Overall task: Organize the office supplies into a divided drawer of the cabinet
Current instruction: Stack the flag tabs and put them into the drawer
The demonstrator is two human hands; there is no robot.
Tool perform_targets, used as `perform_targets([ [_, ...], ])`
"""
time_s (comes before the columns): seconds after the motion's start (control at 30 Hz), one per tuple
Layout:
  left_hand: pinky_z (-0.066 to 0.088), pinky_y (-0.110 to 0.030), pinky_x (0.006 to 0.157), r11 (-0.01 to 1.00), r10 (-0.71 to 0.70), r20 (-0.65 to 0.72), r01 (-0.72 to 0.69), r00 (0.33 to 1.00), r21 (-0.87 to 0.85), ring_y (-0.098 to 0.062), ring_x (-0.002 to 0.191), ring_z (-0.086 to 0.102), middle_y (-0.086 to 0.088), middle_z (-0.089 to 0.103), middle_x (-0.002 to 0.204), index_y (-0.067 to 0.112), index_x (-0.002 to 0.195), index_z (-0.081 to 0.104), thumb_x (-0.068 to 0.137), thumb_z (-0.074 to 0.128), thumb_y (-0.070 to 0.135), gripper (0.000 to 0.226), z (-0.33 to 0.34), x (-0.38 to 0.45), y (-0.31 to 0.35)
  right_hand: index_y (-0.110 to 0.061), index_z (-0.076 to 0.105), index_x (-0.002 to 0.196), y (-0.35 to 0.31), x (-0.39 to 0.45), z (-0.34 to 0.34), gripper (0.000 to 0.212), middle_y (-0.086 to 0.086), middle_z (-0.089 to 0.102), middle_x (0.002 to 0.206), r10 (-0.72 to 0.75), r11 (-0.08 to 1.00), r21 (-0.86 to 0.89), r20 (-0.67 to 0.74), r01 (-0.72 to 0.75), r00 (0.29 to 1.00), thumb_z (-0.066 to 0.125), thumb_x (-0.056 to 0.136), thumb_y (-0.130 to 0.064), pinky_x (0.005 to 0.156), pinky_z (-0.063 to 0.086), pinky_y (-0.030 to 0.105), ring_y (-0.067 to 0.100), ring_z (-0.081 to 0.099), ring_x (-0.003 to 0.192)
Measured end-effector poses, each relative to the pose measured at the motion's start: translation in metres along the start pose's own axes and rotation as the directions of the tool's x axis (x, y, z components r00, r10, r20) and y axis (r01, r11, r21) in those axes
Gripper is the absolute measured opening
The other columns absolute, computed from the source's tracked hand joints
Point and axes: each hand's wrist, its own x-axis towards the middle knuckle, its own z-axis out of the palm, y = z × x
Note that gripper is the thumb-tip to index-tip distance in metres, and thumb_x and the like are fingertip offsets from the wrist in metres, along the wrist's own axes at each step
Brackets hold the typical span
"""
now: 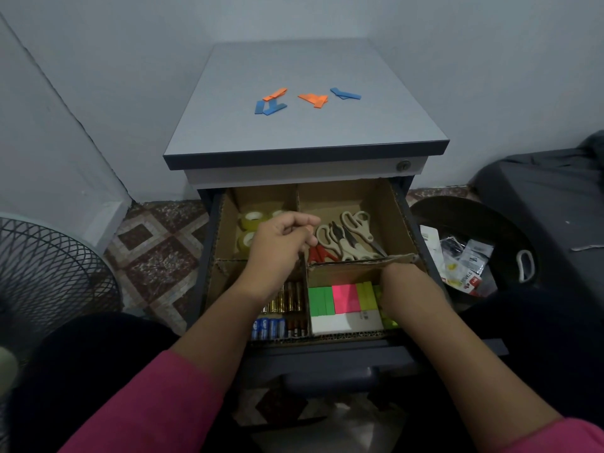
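Care suits this step: left hand (pixel 281 246), fingers loosely curled, steadies the divider (pixel 356 263); right hand (pixel 397 282) fingers hidden among sticky notes (pixel 344 299), grip unclear; seat them squarely.

Both forearms reach forward and down, pink sleeves pushed back near the elbows. Left hand (pixel 281 243) raised, back of hand up, fingers curled loosely inward, wrist bent slightly; whether the grip holds anything is unclear. Right hand (pixel 397 282) angled down, fingers hidden, grip state unclear.
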Motion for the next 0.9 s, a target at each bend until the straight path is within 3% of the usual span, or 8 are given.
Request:
perform_targets([
  [0.17,0.041,-0.008,0.054,1.000,-0.001,-0.002,0.001,1.000,0.007,0.007,0.055,0.052,0.000,0.062,0.071,0.016,0.094,0.068,0.094,0.051,0.001,0.022,0.000,0.000,0.000,-0.010,0.057,0.081,0.000,-0.001,-0.001,0.012,0.004,0.054,0.082,0.010,1.000,0.001,0.020,-0.011,1.000,0.048,0.088,-0.004,0.070,0.047,0.032,0.027,0.063,0.090],
  [0.37,0.040,-0.008,0.055,1.000,-0.008,0.003,0.008,1.000,0.020,0.008,0.055,0.053,0.000,0.062,0.072,0.015,0.095,0.068,0.094,0.051,0.002,0.021,0.001,0.001,-0.002,-0.006,0.062,0.093,-0.001,-0.002,-0.002,0.014,0.009,0.063,0.096,0.037,0.999,0.021,0.054,-0.038,0.998,0.049,0.090,-0.006,0.079,0.050,0.035,0.028,0.063,0.094],
  [0.57,0.040,-0.010,0.057,1.000,-0.012,0.010,0.011,1.000,0.022,0.008,0.055,0.053,0.000,0.062,0.071,0.017,0.094,0.067,0.094,0.051,0.003,0.022,0.002,0.001,-0.002,-0.009,0.056,0.081,-0.001,-0.005,-0.003,0.011,0.004,0.054,0.081,0.041,0.999,0.018,0.045,-0.041,0.998,0.049,0.088,-0.004,0.070,0.046,0.032,0.028,0.062,0.091],
  [0.7,0.040,-0.011,0.057,1.000,-0.012,0.013,0.011,1.000,0.028,0.008,0.055,0.053,0.000,0.062,0.071,0.018,0.095,0.067,0.094,0.051,0.003,0.022,0.001,0.000,-0.002,-0.013,0.045,0.064,-0.002,-0.004,-0.005,0.024,0.000,0.045,0.068,0.056,0.997,0.046,0.047,-0.058,0.997,0.051,0.086,-0.004,0.067,0.046,0.031,0.025,0.056,0.076],
  [0.8,0.040,-0.010,0.057,1.000,-0.012,0.013,0.011,1.000,0.028,0.008,0.055,0.053,0.000,0.062,0.071,0.017,0.094,0.067,0.094,0.051,0.003,0.022,0.001,0.001,-0.002,-0.011,0.049,0.060,0.003,-0.005,-0.009,0.023,0.003,0.051,0.065,0.048,0.995,0.081,0.033,-0.051,0.998,0.053,0.081,-0.006,0.064,0.047,0.028,0.024,0.056,0.070],
  [0.9,0.040,-0.012,0.058,0.999,-0.017,0.015,0.016,1.000,0.030,0.008,0.055,0.053,0.001,0.063,0.071,0.018,0.094,0.067,0.094,0.051,0.004,0.022,0.001,0.002,-0.002,-0.008,0.067,0.070,0.002,-0.008,-0.019,0.014,0.010,0.066,0.069,0.007,0.973,0.228,0.062,-0.021,0.998,0.057,0.079,-0.008,0.065,0.054,0.031,0.026,0.066,0.073],
])
